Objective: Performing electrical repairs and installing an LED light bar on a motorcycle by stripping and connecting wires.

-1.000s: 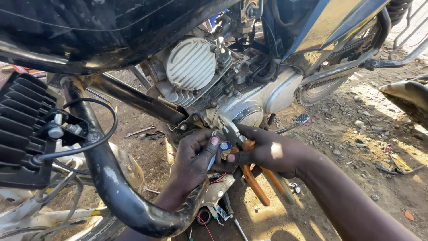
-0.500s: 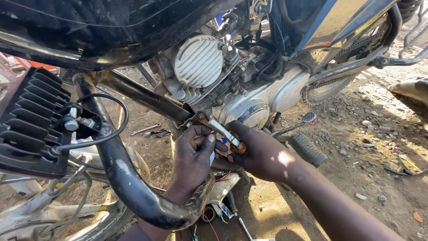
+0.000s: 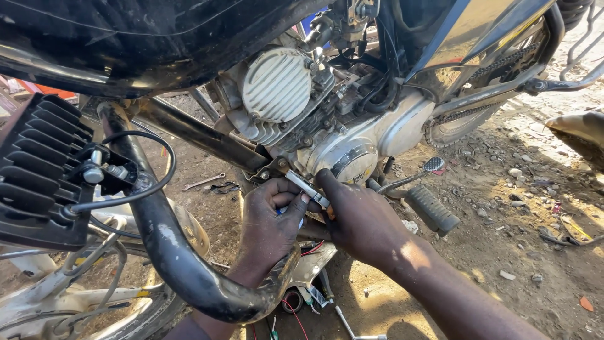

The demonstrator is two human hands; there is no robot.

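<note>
A silver wrench (image 3: 307, 187) points up-left at a bolt (image 3: 281, 165) on the frame bracket under the motorcycle engine (image 3: 352, 145). My left hand (image 3: 267, 223) comes up from behind the curved black crash bar (image 3: 170, 252), and its fingers and thumb pinch the wrench shaft. My right hand (image 3: 358, 220) grips the wrench's lower end, index finger stretched along it. A bit of orange handle (image 3: 330, 214) shows in the right palm. The two hands touch each other.
A ribbed silver cylinder head cover (image 3: 277, 85) sits above the hands. The black footpeg (image 3: 431, 211) and gear lever (image 3: 409, 179) stick out to the right. A spanner (image 3: 202, 182) lies on the dirt behind, and loose tools and wires (image 3: 314, 299) below. A black finned part (image 3: 38, 170) hangs on the left.
The view has shifted closer and slightly left. Both hands have moved up toward the bracket bolt. The long orange handles seen a second ago are now mostly hidden in the right palm.
</note>
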